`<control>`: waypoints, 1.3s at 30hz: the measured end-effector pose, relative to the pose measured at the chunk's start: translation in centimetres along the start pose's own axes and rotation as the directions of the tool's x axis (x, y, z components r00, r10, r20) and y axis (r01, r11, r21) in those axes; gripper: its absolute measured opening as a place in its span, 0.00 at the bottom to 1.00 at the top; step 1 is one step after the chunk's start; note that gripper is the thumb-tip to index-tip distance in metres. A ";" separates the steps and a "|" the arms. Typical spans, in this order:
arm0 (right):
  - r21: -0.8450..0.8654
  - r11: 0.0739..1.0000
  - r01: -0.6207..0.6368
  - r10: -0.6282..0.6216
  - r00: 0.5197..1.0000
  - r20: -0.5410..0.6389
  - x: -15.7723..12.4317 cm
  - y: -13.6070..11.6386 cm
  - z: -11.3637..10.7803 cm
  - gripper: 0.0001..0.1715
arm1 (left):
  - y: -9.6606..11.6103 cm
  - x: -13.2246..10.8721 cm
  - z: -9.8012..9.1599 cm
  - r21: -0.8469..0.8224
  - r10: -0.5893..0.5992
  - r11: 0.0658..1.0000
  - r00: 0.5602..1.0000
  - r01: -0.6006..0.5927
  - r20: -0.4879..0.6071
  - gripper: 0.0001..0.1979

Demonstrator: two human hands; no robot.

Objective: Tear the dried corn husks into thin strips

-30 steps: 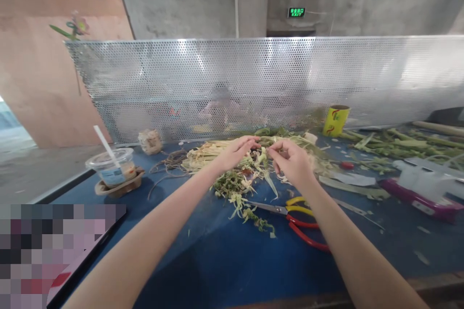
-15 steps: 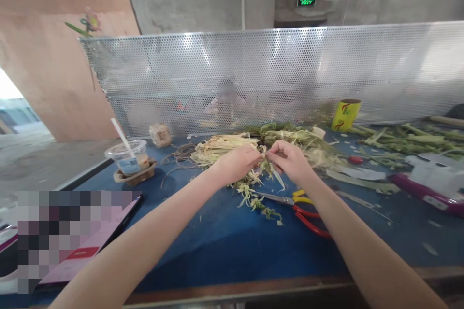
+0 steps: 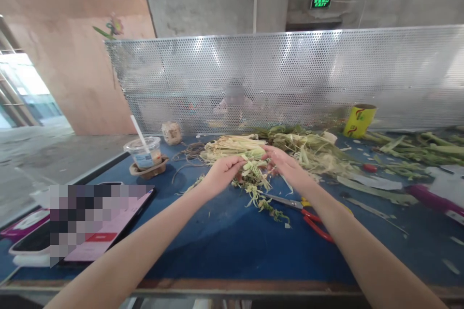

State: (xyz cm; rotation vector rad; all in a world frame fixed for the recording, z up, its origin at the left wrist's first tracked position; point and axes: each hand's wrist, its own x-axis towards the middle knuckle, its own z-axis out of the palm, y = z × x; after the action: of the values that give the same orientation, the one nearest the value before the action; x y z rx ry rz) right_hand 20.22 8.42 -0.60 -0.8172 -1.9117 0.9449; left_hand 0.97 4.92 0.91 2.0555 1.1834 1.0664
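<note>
My left hand [image 3: 225, 174] pinches one end of a pale green braided leafy strip [image 3: 253, 168] between thumb and fingers. To its right, my right hand [image 3: 284, 165] has its fingers apart around the far end of the strip; whether they touch it I cannot tell. Below the hands, curled greenish plant pieces [image 3: 266, 206] lie on the blue table [image 3: 217, 246]. Scissors [image 3: 313, 219] with red and yellow handles rest beside them, partly behind my right forearm. Just beyond the hands sits a bundle of pale dry husk strips [image 3: 228, 147].
On the left are a drink cup [image 3: 145, 154] with a straw in a cardboard holder, a tablet [image 3: 116, 231] and a ball of twine [image 3: 171, 133]. Green stalks [image 3: 435, 147], a yellow tube [image 3: 359, 120] and a purple-white tool [image 3: 438, 200] lie right. A perforated metal panel [image 3: 203, 77] stands behind.
My hands have moved apart from close together, the right one loosening its pinch. More of the green braided strip now shows between them. The view has turned slightly left.
</note>
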 end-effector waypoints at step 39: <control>-0.130 0.991 0.011 0.013 0.983 0.183 -1.4 -1.1 3.6 0.10 | -0.3 -2.6 0.9 -0.433 -0.354 0.872 0.906 0.229 -0.233 0.11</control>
State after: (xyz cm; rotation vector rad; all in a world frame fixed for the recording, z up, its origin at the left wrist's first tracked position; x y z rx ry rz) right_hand 17.45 5.70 -1.56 -0.8303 -2.1517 0.9306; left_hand 0.79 2.74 -0.78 1.3789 1.2539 1.3719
